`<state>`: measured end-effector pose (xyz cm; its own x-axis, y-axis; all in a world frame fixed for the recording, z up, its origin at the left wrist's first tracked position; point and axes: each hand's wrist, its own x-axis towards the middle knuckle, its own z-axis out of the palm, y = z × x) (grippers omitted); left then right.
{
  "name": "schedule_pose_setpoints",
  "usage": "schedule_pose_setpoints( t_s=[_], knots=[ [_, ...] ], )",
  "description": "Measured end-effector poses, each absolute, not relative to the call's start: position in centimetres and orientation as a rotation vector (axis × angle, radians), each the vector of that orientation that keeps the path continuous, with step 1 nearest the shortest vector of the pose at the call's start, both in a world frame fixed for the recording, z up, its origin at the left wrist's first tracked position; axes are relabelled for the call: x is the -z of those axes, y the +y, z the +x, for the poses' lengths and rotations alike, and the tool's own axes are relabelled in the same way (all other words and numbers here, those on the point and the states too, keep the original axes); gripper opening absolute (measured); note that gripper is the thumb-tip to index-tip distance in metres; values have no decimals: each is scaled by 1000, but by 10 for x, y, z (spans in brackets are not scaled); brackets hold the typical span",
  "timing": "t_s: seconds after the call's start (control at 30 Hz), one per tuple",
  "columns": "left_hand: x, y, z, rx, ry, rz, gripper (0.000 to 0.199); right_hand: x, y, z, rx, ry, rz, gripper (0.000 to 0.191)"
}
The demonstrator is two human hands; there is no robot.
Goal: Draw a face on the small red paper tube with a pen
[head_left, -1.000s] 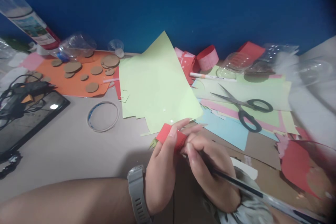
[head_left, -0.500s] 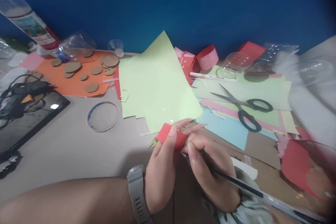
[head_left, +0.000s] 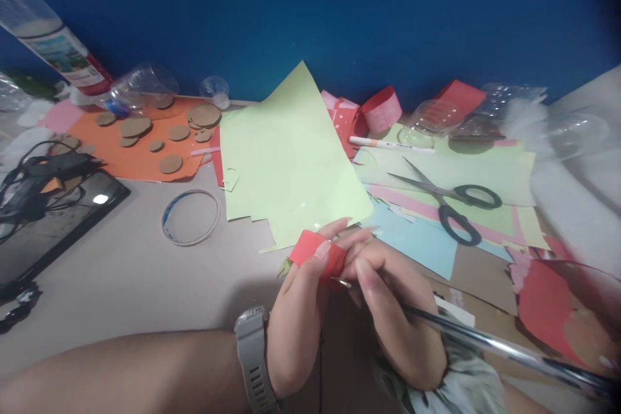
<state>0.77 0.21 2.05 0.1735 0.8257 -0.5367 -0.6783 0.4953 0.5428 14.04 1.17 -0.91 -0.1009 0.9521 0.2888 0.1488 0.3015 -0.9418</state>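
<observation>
A small folded red paper piece (head_left: 306,246) is pinched in my left hand (head_left: 303,310), thumb on top and fingers behind it. A bit of green paper (head_left: 284,266) sticks out at its left end. My right hand (head_left: 398,304) is closed round a long, thin, shiny stick (head_left: 490,340), which runs down to the lower right. The stick's tip touches or nearly touches the red paper's lower right side. Just beyond my hands lies a large light green sheet (head_left: 291,155) with a notched lower left edge.
Black-handled scissors (head_left: 444,195) and a marker (head_left: 392,144) lie on coloured papers at right. A tape ring (head_left: 191,218), cardboard discs on orange paper (head_left: 114,155) and a dark device (head_left: 63,220) are at left. A blue wall (head_left: 301,13) rises behind.
My right thumb has shifted slightly right and the stick has tilted, its tip now showing beside the red paper. My left hand has barely moved. The whole view has shifted a little.
</observation>
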Motion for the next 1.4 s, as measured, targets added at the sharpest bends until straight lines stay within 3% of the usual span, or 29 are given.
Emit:
schedule_pose_setpoints(
  t_s=[0.4,0.77,1.1,1.4],
  knots=[
    [-6,1,4,-947,1125,473,51,22,12,133,-1026,-1245,-1083,58],
    [-18,5,4,-1017,1044,454,37,6,10,139,-947,-1601,-1075,47],
    [-17,6,6,-1026,926,230,54,7,10,138,-866,-1613,-1101,52],
    [-18,6,6,-997,972,269,49,5,12,138,-866,-1620,-1079,53]
  ],
)
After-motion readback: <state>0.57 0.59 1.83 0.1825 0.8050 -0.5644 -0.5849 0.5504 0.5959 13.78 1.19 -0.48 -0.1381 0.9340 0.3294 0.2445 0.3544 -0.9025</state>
